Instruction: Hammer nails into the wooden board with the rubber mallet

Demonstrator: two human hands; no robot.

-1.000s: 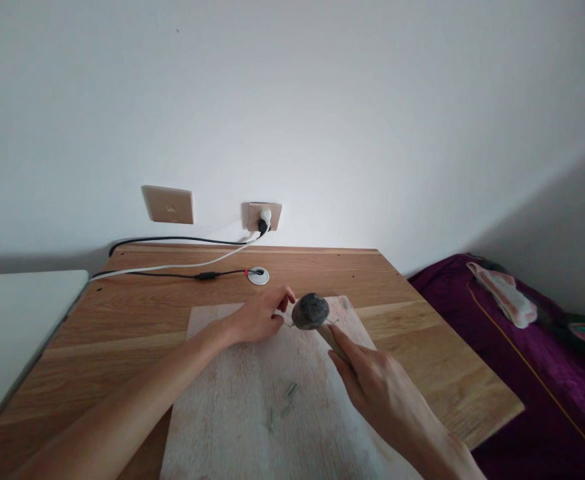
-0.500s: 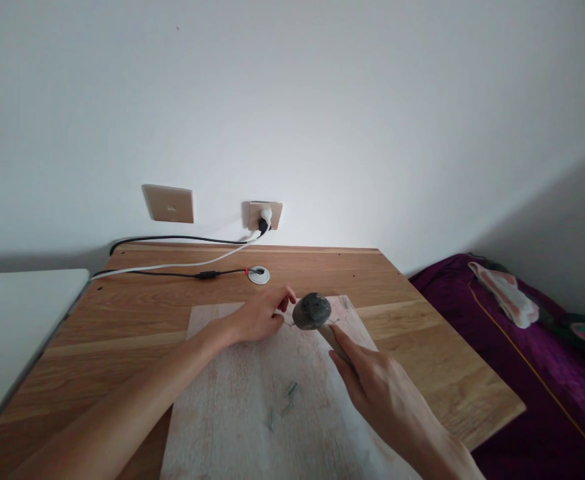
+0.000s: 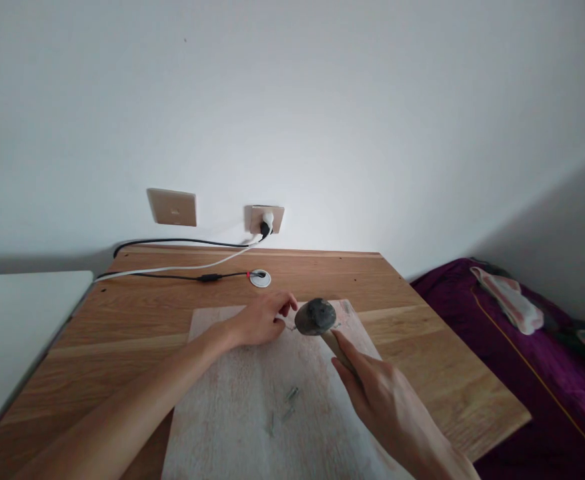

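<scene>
A rubber mallet [image 3: 315, 316] with a dark rounded head is gripped by its pale handle in my right hand [image 3: 379, 387], its head over the far part of a whitish worn board [image 3: 232, 407]. Just left of that head, my left hand [image 3: 262, 317] rests on the board with fingers curled in. Its fingertips point toward the mallet head, and whatever they may hold is hidden or too small to make out. A thin dark wavy line shows on the board on both sides of the head. Several small metal nails or screws [image 3: 292, 393] lie nearer to me.
The board lies on a wooden table [image 3: 422, 353]. Black and white cables [image 3: 172, 269] cross its back edge to a wall socket [image 3: 267, 220], near a round cable grommet [image 3: 260, 279]. A white surface [image 3: 27, 333] stands left; purple fabric [image 3: 512, 373] with a cloth [image 3: 509, 300] lies right.
The view has shifted slightly, so everything sits a little lower in the picture. The mallet head shows a little farther right; both hands keep nearly the same pose.
</scene>
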